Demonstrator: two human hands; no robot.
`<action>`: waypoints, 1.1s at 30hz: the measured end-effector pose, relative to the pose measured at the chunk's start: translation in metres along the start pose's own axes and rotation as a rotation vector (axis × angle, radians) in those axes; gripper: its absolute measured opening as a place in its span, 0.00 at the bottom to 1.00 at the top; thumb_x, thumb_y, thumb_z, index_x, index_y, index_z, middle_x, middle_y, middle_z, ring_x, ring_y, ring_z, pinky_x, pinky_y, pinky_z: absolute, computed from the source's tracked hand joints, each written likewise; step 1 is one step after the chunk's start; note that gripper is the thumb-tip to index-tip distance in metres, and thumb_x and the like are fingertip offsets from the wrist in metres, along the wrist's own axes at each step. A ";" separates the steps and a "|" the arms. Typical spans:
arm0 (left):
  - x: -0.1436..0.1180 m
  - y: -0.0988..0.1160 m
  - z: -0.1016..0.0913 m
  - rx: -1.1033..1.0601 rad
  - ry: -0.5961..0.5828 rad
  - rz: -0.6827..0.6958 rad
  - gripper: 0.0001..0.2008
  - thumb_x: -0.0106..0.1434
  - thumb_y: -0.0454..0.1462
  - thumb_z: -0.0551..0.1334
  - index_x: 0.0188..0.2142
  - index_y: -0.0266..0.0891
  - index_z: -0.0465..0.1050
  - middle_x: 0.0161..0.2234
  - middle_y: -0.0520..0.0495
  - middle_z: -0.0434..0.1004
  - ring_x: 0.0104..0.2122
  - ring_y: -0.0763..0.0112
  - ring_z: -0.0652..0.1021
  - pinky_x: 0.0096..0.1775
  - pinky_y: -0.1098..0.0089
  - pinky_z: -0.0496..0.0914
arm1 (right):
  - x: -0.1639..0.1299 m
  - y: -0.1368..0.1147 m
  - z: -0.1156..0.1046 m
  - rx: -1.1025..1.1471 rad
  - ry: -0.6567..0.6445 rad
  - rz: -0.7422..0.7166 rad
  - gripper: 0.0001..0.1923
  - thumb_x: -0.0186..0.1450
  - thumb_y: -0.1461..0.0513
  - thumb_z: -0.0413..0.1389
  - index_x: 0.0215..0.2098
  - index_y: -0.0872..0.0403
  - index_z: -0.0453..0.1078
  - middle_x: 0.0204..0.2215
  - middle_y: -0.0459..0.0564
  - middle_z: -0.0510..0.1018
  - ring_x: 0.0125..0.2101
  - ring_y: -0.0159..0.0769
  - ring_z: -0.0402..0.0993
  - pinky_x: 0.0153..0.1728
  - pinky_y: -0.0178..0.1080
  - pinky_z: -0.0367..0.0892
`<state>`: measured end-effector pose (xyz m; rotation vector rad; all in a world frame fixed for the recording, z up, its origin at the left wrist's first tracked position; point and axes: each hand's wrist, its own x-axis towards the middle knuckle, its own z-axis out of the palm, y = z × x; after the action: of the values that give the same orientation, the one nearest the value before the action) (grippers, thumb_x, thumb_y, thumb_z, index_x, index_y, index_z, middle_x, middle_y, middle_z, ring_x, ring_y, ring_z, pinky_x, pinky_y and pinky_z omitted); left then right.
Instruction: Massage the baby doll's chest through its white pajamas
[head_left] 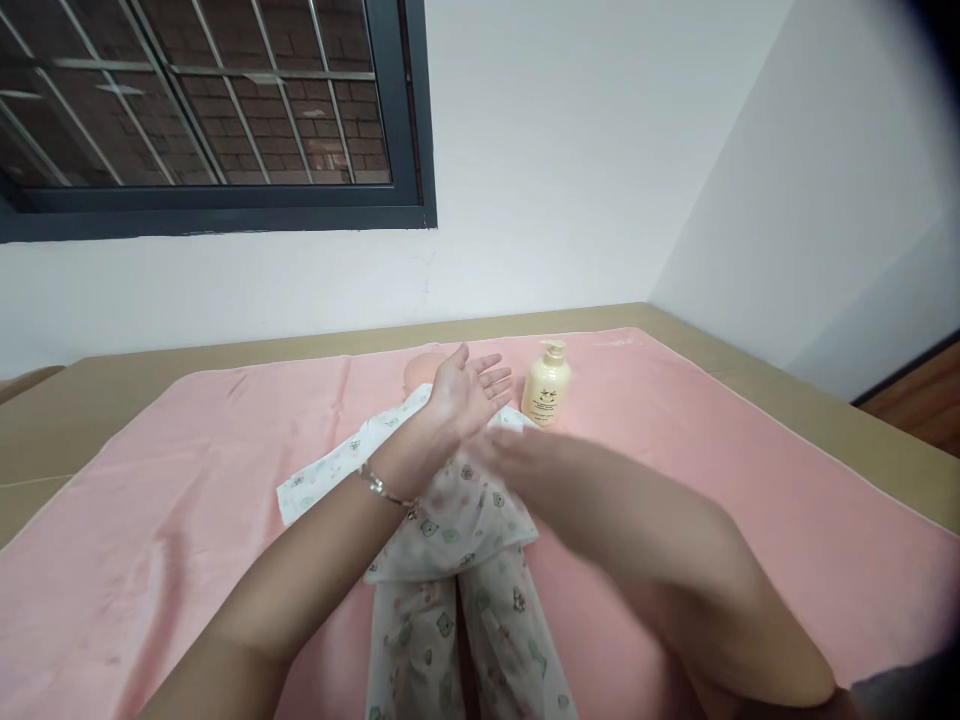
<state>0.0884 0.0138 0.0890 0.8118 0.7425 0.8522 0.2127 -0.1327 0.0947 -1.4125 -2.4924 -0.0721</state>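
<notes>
My left hand (471,392) is held palm up with its fingers stretched out and nothing in it. A bracelet (384,486) circles that wrist. My right hand (506,450), smeared by motion, lies against or just over the heel of the left palm; its fingers cannot be made out. Below both hands, a baby doll (420,370) lies on its back, its head partly hidden by my left hand. It wears a white printed top (442,530) and matching trousers (416,640). A pale yellow pump bottle (547,385) stands upright just right of the doll's shoulder.
A pink sheet (720,520) with some creases covers most of the tan surface (757,375) beneath. White walls (570,150) rise behind and to the right. A dark-framed window (416,120) with metal bars is at upper left. Brown wood (919,395) shows at the right edge.
</notes>
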 end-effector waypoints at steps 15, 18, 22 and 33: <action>0.062 -0.021 0.044 -0.386 -0.085 0.013 0.34 0.68 0.50 0.44 0.63 0.26 0.50 0.60 0.29 0.62 0.55 0.62 0.72 0.50 0.67 0.71 | 0.080 0.101 0.038 -0.208 0.133 0.546 0.33 0.61 0.68 0.47 0.64 0.73 0.51 0.64 0.67 0.57 0.65 0.50 0.50 0.63 0.49 0.50; 0.064 -0.028 0.043 -0.356 -0.068 0.010 0.29 0.69 0.47 0.45 0.61 0.28 0.56 0.58 0.31 0.66 0.53 0.63 0.74 0.50 0.68 0.71 | 0.081 0.101 0.037 -0.235 0.149 0.542 0.30 0.61 0.68 0.47 0.62 0.71 0.56 0.62 0.67 0.61 0.63 0.49 0.55 0.61 0.46 0.53; 0.063 -0.031 0.042 -0.339 -0.057 -0.012 0.27 0.69 0.47 0.48 0.58 0.29 0.61 0.56 0.33 0.69 0.52 0.63 0.75 0.47 0.69 0.73 | 0.084 0.099 0.033 -0.264 0.154 0.566 0.25 0.62 0.69 0.46 0.58 0.68 0.62 0.59 0.66 0.66 0.60 0.48 0.60 0.58 0.46 0.56; -0.047 -0.020 -0.002 -0.331 -0.096 -0.246 0.29 0.65 0.46 0.51 0.58 0.26 0.61 0.55 0.29 0.69 0.55 0.59 0.73 0.52 0.66 0.70 | 0.091 0.086 0.021 -0.220 0.120 0.688 0.20 0.65 0.69 0.39 0.47 0.60 0.69 0.50 0.62 0.73 0.50 0.47 0.69 0.46 0.44 0.64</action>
<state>0.0718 -0.0342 0.0817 0.4517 0.5815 0.6857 0.2376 -0.0084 0.0905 -2.1989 -1.8238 -0.2845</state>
